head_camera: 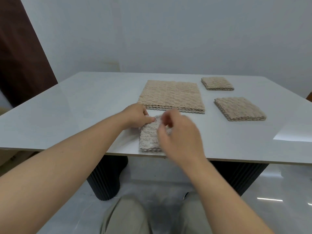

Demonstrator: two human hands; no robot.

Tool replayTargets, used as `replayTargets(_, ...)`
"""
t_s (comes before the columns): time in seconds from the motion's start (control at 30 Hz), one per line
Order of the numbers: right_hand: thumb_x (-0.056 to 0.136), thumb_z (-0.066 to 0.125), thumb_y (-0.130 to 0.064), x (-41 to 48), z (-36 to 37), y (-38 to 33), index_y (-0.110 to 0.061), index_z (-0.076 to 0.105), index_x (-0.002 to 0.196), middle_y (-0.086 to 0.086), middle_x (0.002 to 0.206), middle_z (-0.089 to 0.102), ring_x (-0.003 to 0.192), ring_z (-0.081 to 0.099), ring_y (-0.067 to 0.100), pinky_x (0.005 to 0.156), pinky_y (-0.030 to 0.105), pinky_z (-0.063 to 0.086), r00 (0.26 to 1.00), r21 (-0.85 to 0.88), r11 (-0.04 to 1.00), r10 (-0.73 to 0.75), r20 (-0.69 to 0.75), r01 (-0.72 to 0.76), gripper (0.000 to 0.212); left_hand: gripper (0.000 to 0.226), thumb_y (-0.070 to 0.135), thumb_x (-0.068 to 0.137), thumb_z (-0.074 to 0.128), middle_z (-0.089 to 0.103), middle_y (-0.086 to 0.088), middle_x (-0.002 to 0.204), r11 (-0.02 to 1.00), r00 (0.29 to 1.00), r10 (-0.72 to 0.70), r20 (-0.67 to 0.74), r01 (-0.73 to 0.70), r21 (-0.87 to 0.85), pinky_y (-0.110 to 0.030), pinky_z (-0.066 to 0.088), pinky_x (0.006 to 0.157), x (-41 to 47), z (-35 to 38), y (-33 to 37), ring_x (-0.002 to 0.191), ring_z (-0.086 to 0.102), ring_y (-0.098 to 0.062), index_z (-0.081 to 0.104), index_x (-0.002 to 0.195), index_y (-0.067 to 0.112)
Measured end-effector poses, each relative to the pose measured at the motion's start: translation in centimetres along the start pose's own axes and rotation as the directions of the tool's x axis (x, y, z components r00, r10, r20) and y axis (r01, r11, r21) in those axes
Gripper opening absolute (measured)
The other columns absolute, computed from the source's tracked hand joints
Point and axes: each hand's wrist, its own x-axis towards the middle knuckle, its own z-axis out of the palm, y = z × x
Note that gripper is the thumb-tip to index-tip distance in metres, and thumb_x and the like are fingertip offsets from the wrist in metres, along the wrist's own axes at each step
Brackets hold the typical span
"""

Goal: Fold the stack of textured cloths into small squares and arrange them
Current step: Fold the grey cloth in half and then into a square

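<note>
A pale textured cloth (149, 137), folded into a narrow shape, lies at the near edge of the table. My left hand (137, 116) pinches its far left corner. My right hand (179, 135) hovers blurred over the cloth's right part with fingers curled; whether it holds the cloth cannot be told. Behind them lies a stack of unfolded beige cloths (172, 96). Two small folded squares sit to the right: the far one (217, 83) and the nearer one (239, 108).
The white glossy table (76, 107) has bare surface on its left half. A dark ribbed table base (108, 179) stands below. My knees show at the bottom. A grey wall lies behind, with a dark panel at the left.
</note>
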Motion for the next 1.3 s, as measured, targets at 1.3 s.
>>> replayTargets(1.3,0.080,0.065,-0.051,16.2,0.9,12.7,0.000,0.075,0.099,0.015,0.106,0.076,0.103,0.072,0.029,0.096,0.043,0.055,0.788,0.593,0.578,0.153,0.596,-0.560,0.055,0.037,0.030,0.080,0.085,0.066,-0.009,0.082,0.605,0.893,-0.013,-0.450,-0.352,-0.715,-0.063,0.056,0.082,9.9,0.5,1.5,0.075,0.063,-0.025,0.050,0.093,0.025)
